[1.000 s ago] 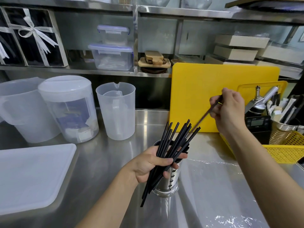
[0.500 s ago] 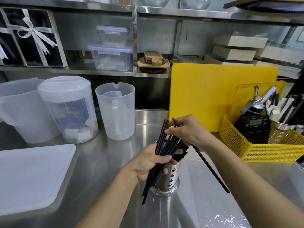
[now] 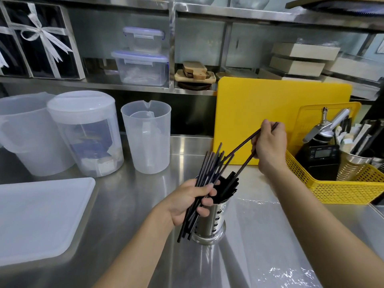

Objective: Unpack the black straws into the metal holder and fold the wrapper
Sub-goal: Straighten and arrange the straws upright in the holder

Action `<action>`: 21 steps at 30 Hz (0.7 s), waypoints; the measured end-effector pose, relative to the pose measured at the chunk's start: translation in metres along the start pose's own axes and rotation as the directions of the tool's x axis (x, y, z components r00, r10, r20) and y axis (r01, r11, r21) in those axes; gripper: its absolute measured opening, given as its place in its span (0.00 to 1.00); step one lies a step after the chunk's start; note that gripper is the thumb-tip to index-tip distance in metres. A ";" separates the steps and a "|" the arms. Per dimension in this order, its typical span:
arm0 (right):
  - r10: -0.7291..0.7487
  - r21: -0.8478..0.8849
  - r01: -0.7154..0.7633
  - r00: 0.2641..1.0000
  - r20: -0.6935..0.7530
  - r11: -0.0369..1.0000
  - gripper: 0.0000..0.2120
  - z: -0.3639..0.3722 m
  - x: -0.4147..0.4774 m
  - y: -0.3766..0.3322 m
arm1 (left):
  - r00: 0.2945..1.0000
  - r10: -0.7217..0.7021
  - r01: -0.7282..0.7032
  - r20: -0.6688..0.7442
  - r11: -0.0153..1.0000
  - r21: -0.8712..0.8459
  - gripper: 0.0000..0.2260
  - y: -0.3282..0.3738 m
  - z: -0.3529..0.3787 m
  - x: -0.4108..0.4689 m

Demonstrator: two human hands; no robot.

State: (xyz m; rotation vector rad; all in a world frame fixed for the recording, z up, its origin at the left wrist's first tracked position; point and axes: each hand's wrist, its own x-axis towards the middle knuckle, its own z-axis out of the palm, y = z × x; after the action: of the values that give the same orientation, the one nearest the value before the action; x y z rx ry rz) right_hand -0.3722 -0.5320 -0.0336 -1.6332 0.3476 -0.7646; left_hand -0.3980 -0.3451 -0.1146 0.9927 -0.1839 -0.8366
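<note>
- The left hand (image 3: 188,201) is closed around a bundle of black straws (image 3: 207,173), fingers wrapped across the middle of the bundle.
- The bundle leans up and to the right; its lower ends hang just left of the holder's base, above the table (image 3: 128,204), and its upper ends fan out above the hand.
- The metal holder (image 3: 212,222) stands upright on the steel table, just right of the left hand and touching or nearly touching its fingers; I cannot tell which. Its wall is perforated with oval holes.
- Several black straws already stand inside the holder, their tops poking out of the rim and leaning right.
- The right hand (image 3: 269,144) is raised in front of the yellow cutting board (image 3: 280,100), pinching two loose straws (image 3: 245,163); both slant down and to the left, the lower one reaching toward the holder's mouth.
- The clear plastic wrapper (image 3: 280,256) lies flat and crinkled on the table, right of the holder and beneath the right forearm.
- Behind, on the left, stand three translucent plastic pitchers (image 3: 147,138), and a white plastic lid (image 3: 37,217) lies flat at the near left.
- A yellow basket (image 3: 342,190) of utensils sits at the right edge, just beside the cutting board.
</note>
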 end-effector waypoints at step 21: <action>-0.380 0.120 0.362 0.851 0.362 0.924 0.07 0.036 -0.082 0.027 | 0.783 0.351 -0.594 -0.514 0.667 -0.449 0.05 0.062 0.018 0.029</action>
State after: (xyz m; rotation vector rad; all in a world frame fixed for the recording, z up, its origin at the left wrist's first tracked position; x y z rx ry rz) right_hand -0.4042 -0.4604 -0.0844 -1.7824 -0.2745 -0.7113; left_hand -0.3542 -0.3604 -0.0616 0.4434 0.1562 -0.1475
